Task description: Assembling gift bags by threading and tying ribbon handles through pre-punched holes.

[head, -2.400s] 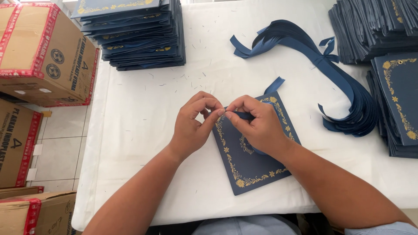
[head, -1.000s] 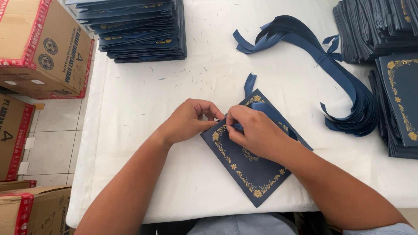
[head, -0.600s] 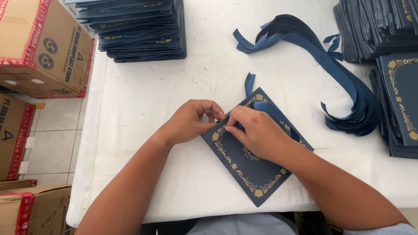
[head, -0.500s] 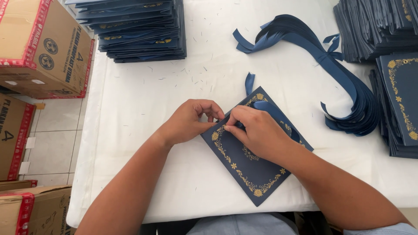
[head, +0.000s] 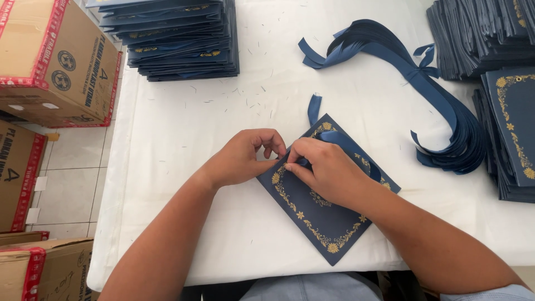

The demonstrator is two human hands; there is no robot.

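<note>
Navy card folder [head: 320, 214] with a gold floral border lies flat on the white-covered bench [head: 184, 167], turned like a diamond — its long axis runs from the corner nearest the person up and away to the corner under the hands. A blue ribbon [head: 334, 136] crosses that far part of the folder, one loose end sticking out past its upper edge.

Both hands meet at the folder's left upper edge. The left hand [head: 245, 159] has its fingers pinched together at the ribbon by the folder's edge; the right hand [head: 326, 167] rests on the folder, fingers closed on the same ribbon, the two sets of fingertips almost touching.

Right of the folder and well apart, a bundle of blue ribbons [head: 440, 117] loops over the bench. Beyond that, further right, stand stacks of like folders [head: 512, 122]; another stack [head: 178, 39] sits far above-left of the folder. Left of the folder, off the bench, are cardboard boxes [head: 50, 61] with red tape
</note>
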